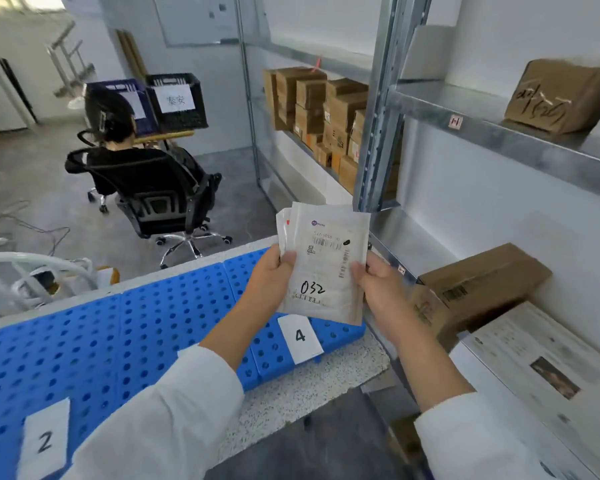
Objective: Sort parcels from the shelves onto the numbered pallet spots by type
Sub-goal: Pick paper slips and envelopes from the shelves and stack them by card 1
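Both my hands hold a small stack of flat white mailer envelopes (326,258) upright in front of me, above the blue pallet (146,323). The front envelope bears a barcode label and the handwritten number 032. My left hand (274,275) grips the stack's left edge with the thumb on the front. My right hand (378,289) grips its right edge. White paper tags marked 4 (300,336) and 2 (45,441) lie on the pallet. The metal shelves (378,133) at the right carry brown cardboard boxes (326,112).
A brown box (478,289) and a flat printed parcel (541,368) lie on the low shelf at the right; another brown parcel (561,98) sits on the upper shelf. A person sits in a black office chair (160,195) beyond the pallet, near two crates (177,102). Cables lie on the floor at left.
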A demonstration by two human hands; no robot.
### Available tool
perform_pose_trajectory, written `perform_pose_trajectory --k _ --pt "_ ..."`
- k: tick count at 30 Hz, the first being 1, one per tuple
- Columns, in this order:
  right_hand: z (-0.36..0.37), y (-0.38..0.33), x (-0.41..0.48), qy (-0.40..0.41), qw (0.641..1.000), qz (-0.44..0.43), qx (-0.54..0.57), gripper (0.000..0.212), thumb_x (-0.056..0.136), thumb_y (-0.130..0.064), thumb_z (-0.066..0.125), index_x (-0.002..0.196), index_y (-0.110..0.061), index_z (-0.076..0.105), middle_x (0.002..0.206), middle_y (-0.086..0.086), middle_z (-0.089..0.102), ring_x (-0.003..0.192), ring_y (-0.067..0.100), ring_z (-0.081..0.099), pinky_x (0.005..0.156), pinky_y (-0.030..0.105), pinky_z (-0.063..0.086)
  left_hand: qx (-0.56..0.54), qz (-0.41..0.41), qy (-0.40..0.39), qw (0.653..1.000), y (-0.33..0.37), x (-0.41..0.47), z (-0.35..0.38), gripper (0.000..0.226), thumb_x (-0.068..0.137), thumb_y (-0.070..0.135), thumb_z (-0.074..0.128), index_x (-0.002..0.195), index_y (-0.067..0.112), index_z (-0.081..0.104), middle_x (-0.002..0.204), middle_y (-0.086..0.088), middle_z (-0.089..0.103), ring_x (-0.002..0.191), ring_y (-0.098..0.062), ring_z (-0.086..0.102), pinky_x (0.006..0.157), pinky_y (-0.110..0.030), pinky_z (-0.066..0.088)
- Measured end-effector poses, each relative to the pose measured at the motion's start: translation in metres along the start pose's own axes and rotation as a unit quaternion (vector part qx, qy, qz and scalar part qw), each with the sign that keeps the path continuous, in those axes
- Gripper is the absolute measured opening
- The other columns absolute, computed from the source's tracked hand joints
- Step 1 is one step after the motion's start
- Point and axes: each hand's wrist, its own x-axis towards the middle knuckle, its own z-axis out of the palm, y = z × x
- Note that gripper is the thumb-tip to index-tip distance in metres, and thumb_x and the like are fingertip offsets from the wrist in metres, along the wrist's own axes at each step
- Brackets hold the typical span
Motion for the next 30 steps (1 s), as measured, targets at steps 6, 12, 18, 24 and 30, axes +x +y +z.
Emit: perform_pose_trajectory --k 6,12,18,24,30 --pt "0.018 -0.017 -0.033 0.0 1.0 -0.015 -0.02 0.029 0.1 -0.011 0.048 0.125 -0.015 0.061 0.114 -0.001 0.07 0.103 0.016 0.066 0.091 0.036 0.054 -0.085 0.012 0.124 0.989 -0.003 -0.038 -0.025 0.021 0.091 0.033 0.063 0.099 0.013 0.066 0.091 0.0 0.074 0.084 -0.016 0.071 0.073 -0.031 0.059" --pt "0.042 -0.024 -0.057 -0.013 0.998 -0.028 -0.046 0.021 0.1 -0.016 0.05 0.114 -0.023 0.063 0.11 -0.007 0.07 0.096 0.006 0.066 0.078 0.024 0.054 -0.104 0.029 0.119 0.987 0.004 -0.056 -0.061 0.016 0.088 0.027 0.068 0.094 0.012 0.073 0.085 -0.002 0.076 0.082 -0.02 0.073 0.08 -0.039 0.06" --pt "0.092 -0.024 -0.092 -0.056 0.997 -0.02 -0.044 0.018 0.097 -0.02 0.055 0.101 -0.033 0.066 0.098 -0.01 0.074 0.087 0.007 0.07 0.07 0.026 0.055 -0.151 0.009 0.161 0.975 -0.012 -0.103 -0.112 0.016 0.088 0.024 0.069 0.098 0.014 0.074 0.088 -0.001 0.077 0.082 -0.015 0.073 0.075 -0.028 0.059" --pt "0.158 -0.013 -0.151 -0.121 0.989 -0.016 -0.081 0.017 0.097 -0.025 0.054 0.111 -0.028 0.063 0.104 -0.009 0.071 0.095 0.01 0.068 0.077 0.028 0.054 -0.16 -0.004 0.227 0.961 -0.043 -0.176 -0.179 0.014 0.09 0.022 0.067 0.101 0.017 0.074 0.09 0.003 0.076 0.084 -0.013 0.073 0.075 -0.028 0.06" --pt "0.225 0.001 -0.228 -0.18 0.977 -0.014 -0.109 0.012 0.098 -0.025 0.053 0.105 -0.03 0.062 0.106 -0.005 0.07 0.094 0.008 0.066 0.076 0.023 0.053 -0.181 -0.026 0.281 0.942 -0.073 -0.267 -0.243 0.021 0.088 0.024 0.068 0.106 0.015 0.072 0.094 0.002 0.076 0.087 -0.012 0.072 0.078 -0.03 0.059"
